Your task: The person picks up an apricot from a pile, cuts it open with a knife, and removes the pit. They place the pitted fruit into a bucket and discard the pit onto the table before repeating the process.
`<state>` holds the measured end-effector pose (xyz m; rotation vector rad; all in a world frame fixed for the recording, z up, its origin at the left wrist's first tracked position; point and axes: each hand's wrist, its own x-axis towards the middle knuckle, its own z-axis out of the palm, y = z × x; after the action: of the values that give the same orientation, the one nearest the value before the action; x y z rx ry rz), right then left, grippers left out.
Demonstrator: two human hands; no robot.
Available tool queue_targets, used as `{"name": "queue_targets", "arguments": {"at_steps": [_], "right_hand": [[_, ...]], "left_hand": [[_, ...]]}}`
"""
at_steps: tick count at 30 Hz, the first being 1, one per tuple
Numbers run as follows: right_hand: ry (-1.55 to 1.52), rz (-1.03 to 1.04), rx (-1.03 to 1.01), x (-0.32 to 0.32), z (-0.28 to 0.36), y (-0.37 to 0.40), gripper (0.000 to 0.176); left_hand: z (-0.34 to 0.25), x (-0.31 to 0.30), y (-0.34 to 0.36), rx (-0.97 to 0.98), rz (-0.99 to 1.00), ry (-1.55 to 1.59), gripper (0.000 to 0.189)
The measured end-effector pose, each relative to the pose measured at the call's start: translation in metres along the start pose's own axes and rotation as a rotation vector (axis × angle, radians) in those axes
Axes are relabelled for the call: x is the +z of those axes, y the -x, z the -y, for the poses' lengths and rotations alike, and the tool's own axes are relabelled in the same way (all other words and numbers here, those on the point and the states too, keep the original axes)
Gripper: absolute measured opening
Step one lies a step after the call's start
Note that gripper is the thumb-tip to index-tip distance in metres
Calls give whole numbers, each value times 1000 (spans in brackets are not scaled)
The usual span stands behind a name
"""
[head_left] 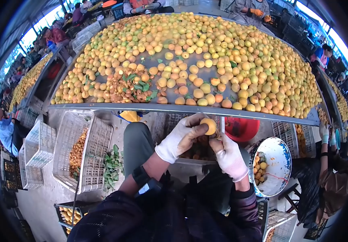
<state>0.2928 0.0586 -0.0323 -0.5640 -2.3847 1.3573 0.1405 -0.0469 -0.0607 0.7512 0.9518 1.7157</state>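
In the head view, an apricot (209, 126) is pinched between the thumb and fingers of my left hand (182, 137), which wears a white glove with brown-stained fingertips. My right hand (228, 155), gloved the same way, is closed just below and right of that fruit. Whatever its fingers hold is too small to make out. Both hands are over a crate (190, 160) between my knees, with dark contents partly hidden by the hands. Just beyond them runs the metal edge of a table (174, 107) heaped with apricots (262, 72).
A pile of apricot pieces and leaves (131, 86) lies on the table. On the left stands a white crate (95, 157) beside scattered leaves (112, 167). To the right are a red basin (242, 128) and a white bucket (279, 177) holding fruit. Other people (252, 10) sit around.
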Motion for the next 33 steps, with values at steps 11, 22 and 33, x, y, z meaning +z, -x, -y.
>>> {"name": "queue_targets", "arguments": {"at_steps": [11,22,33], "right_hand": [[-486,-26,110,16,-2,10,32],[-669,27,210,20,-16,10,34],[-39,168,-32,-21,-16,11,27]], "left_hand": [[21,18,-3,96,-10,387,52],[42,31,-4,64,-72,602,70],[-33,2,-2,-131,64,-552,44]]}}
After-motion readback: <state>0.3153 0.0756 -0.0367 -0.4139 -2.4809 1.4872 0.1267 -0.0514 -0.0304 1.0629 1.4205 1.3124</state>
